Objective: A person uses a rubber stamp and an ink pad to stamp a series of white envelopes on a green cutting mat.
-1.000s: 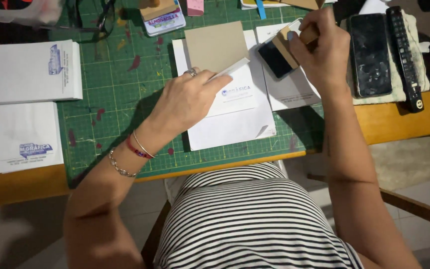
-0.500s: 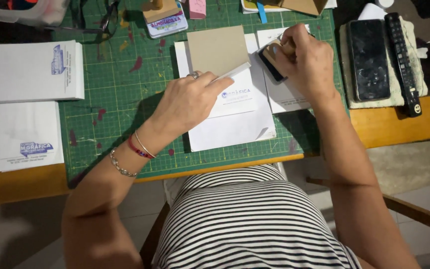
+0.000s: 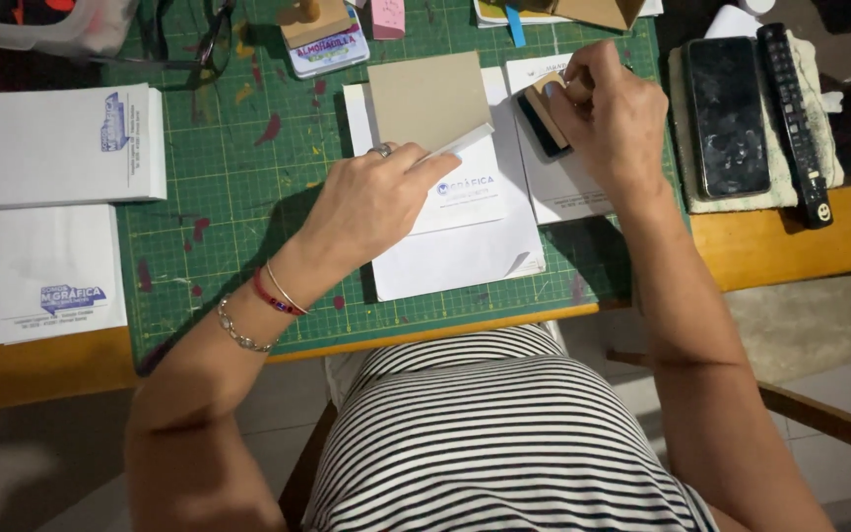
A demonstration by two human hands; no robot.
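Paper, two white stacks (image 3: 56,148), is seen at the mat's left. A grey card (image 3: 428,99), stiff and light, is pinned at its lower edge by the left hand (image 3: 371,202) over white sheets (image 3: 460,241). One wooden stamp (image 3: 542,120), rigid, is clasped by the right hand (image 3: 611,118); best held by its sides.

Black phone (image 3: 728,113); remote (image 3: 795,118); paper stacks (image 3: 61,146)

green cutting mat (image 3: 248,187), grey card (image 3: 428,99), black-and-white striped shirt (image 3: 494,433).
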